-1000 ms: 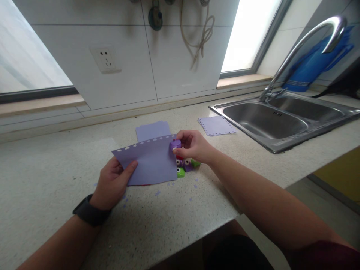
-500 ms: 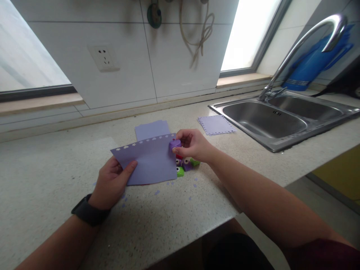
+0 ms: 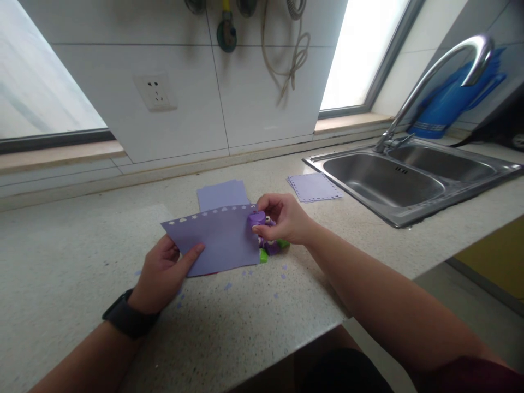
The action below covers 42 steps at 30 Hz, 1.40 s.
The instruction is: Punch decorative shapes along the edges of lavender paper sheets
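A purple sheet of paper (image 3: 225, 240) with a row of punched shapes along its top edge is held up above the counter. My left hand (image 3: 164, 273) grips its lower left part, thumb in front and fingers behind. At the upper right corner, my right hand (image 3: 282, 218) is closed on a small purple craft punch (image 3: 257, 219), which sits over the paper's edge. Behind and below that hand lie several more punches, among them a green one (image 3: 263, 255), partly hidden by the sheet. Small purple cut-outs (image 3: 227, 286) are scattered on the counter.
Behind the held sheet lies a stack of plain purple paper (image 3: 223, 194). Further right, sheets with punched borders (image 3: 314, 187) lie beside the steel sink (image 3: 393, 218). A faucet (image 3: 429, 63) and a blue jug (image 3: 446, 103) stand behind it. The counter's front edge runs below my right forearm.
The view has tilted up slightly. The purple punch has turned a little at the paper's corner, still in my right hand. My left hand keeps its hold on the sheet.
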Each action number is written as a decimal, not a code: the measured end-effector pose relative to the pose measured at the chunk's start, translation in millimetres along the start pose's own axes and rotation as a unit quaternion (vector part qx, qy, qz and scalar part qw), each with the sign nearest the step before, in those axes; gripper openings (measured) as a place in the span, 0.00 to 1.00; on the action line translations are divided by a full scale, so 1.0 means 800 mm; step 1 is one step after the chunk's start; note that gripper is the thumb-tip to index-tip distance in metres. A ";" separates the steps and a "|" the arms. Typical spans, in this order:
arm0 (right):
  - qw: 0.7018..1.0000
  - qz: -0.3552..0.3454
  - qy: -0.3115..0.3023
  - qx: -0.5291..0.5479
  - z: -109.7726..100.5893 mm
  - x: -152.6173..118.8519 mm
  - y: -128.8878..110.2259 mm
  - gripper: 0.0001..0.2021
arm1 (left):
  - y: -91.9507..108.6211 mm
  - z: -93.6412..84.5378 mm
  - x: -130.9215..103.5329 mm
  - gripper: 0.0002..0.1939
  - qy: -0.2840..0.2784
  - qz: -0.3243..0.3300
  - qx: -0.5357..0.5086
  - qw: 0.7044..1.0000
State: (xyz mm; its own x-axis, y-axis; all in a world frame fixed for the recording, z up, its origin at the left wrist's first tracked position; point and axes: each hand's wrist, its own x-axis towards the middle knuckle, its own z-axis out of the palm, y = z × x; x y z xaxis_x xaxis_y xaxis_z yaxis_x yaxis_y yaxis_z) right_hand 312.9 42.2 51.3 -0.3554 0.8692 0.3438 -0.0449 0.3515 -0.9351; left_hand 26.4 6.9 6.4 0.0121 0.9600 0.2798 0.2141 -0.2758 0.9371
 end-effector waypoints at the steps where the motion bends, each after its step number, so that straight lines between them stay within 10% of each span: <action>1: 0.999 -0.022 0.003 -0.023 -0.001 -0.002 -0.001 0.16 | 0.000 0.000 0.000 0.18 -0.001 0.009 0.010 1.000; 9: 0.946 -0.260 -0.014 -0.194 -0.001 -0.016 -0.024 0.15 | 0.016 -0.004 0.001 0.03 -0.059 0.159 0.052 0.984; 16: 0.905 -0.348 -0.049 -0.240 0.002 -0.024 -0.045 0.14 | 0.027 -0.003 -0.002 0.08 -0.113 0.191 -0.019 0.975; 42: 0.892 -0.350 -0.088 -0.271 0.007 -0.034 -0.049 0.13 | 0.019 -0.010 -0.004 0.10 -0.127 0.216 0.027 0.968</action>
State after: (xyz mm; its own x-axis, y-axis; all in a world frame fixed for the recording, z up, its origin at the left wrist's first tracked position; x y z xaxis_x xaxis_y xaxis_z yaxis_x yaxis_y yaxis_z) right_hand 318.9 2.6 78.4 -0.5610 0.3186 0.7641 0.1279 0.9452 -0.3002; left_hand 21.5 -0.4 21.5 0.3508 0.7386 0.5757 0.1853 -0.6573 0.7305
